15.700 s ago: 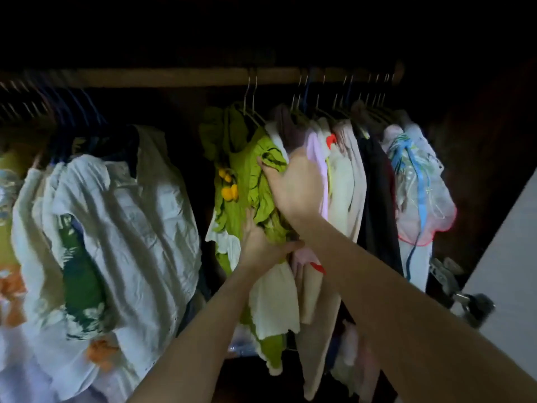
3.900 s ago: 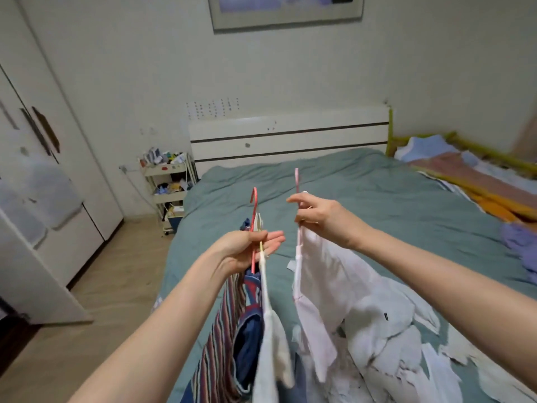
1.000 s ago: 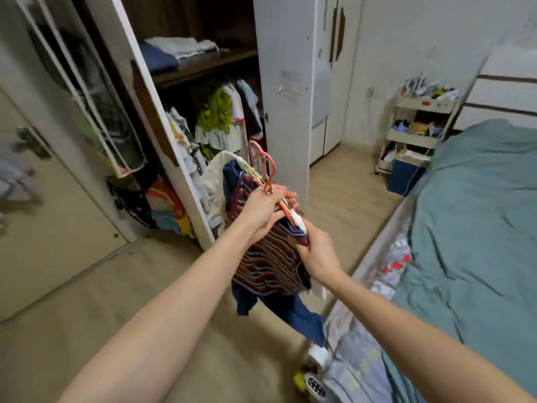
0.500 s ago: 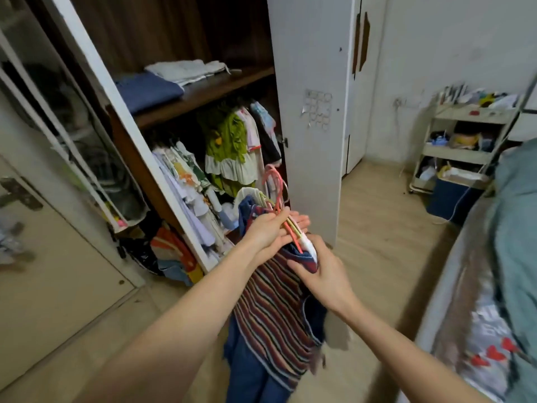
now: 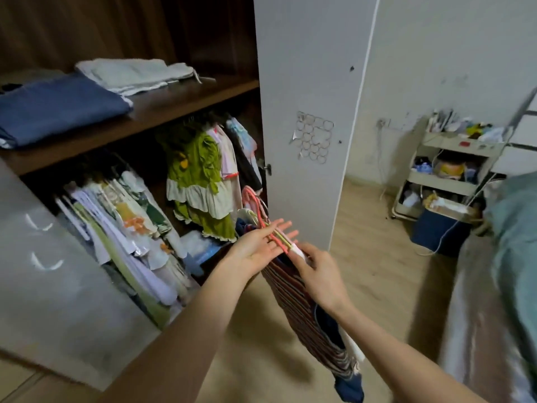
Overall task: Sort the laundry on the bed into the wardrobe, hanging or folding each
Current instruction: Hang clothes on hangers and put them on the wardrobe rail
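A bundle of pink and yellow hangers (image 5: 268, 226) lies across the straight fingers of my left hand (image 5: 257, 247), in front of the open wardrobe (image 5: 145, 109). From the hangers droop a striped garment (image 5: 302, 306), a blue garment (image 5: 350, 388) and a white garment (image 5: 299, 253). My right hand (image 5: 321, 276) pinches the lower end of the hangers at the white garment. Inside the wardrobe a green frilled dress (image 5: 194, 170) and several pale clothes (image 5: 125, 216) hang below the shelf.
A folded blue cloth (image 5: 58, 107) and a folded white cloth (image 5: 133, 74) lie on the wardrobe shelf. A white wardrobe door (image 5: 308, 82) stands open just right of my hands. A trolley cart (image 5: 453, 170) stands by the wall, the bed (image 5: 511, 257) at right.
I have come closer to the wardrobe. My left fingers have straightened under the hangers, and my right hand has slid up to the hangers' end.
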A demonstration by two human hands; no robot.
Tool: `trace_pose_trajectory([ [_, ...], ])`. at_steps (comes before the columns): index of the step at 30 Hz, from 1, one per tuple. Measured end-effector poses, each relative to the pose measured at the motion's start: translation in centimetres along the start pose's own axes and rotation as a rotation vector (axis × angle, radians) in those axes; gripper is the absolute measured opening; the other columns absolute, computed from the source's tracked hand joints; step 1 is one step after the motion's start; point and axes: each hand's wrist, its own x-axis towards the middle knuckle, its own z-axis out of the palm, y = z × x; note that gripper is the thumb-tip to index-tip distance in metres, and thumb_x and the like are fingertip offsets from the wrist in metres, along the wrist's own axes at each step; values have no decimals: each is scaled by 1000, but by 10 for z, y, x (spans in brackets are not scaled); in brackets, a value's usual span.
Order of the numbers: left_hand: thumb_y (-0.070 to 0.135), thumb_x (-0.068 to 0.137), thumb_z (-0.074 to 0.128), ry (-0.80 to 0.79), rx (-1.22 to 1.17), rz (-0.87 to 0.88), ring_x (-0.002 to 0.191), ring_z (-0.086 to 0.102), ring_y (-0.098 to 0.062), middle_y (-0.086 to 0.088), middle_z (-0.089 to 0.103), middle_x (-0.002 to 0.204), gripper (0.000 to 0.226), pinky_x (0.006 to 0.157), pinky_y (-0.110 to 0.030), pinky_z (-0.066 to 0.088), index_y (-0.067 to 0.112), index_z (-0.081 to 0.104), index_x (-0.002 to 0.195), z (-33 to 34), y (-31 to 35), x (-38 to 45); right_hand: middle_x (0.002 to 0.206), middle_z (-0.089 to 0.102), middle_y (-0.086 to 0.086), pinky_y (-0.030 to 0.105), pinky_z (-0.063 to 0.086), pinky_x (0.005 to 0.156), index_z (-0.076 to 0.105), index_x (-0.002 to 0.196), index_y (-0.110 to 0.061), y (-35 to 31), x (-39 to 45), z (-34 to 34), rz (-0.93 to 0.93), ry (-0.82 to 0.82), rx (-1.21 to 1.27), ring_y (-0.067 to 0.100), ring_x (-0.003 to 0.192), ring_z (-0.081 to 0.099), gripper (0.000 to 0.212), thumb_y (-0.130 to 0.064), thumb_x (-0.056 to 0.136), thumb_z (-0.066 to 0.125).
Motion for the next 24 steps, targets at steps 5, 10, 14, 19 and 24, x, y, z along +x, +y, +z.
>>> trace_pose_trajectory([
  [5, 5, 100, 44, 32, -57, 33, 108, 62, -30, -20, 59, 125, 23, 80, -45, 51, -3, 52, 120, -10, 52, 66, 81, 70, -11, 32, 51, 70, 70, 97, -25, 7, 85, 23, -24, 20, 18, 4, 74, 63, 17, -34, 95, 56],
  [10, 3, 100, 42, 173, -178, 119, 92, 62, -25, -16, 63, 94, 15, 93, -51, 44, -2, 57, 102, -20, 105, 115, 77, 62, -12, 26, 43, 62, 59, 107, -30, 15, 157, 40, -192, -119, -110, 4, 71, 58, 15, -38, 97, 49],
  [14, 4, 103, 37, 285, -151, 187, 83, 59, -19, -10, 59, 83, 20, 103, -50, 37, 1, 57, 104, -38, 144, 157, 100, 60, -11, 25, 50, 72, 44, 118, -29, 39, 223, 66, -353, -326, -308, 5, 87, 58, 32, -42, 91, 56],
  [19, 3, 100, 42, 421, -96, 297, 63, 67, -16, -6, 66, 59, 23, 78, -42, 52, 3, 56, 81, -53, 171, 210, 86, 57, -16, 16, 44, 60, 47, 109, -29, 72, 301, 105, -392, -447, -95, -1, 74, 59, 21, -26, 92, 59],
  [24, 3, 100, 42, 460, -118, 374, 64, 70, -17, -9, 69, 64, 25, 73, -38, 56, -1, 57, 81, -88, 187, 269, 86, 56, -14, 24, 46, 66, 51, 116, -28, 105, 362, 157, -394, -452, 8, 3, 73, 54, 23, -22, 94, 57],
])
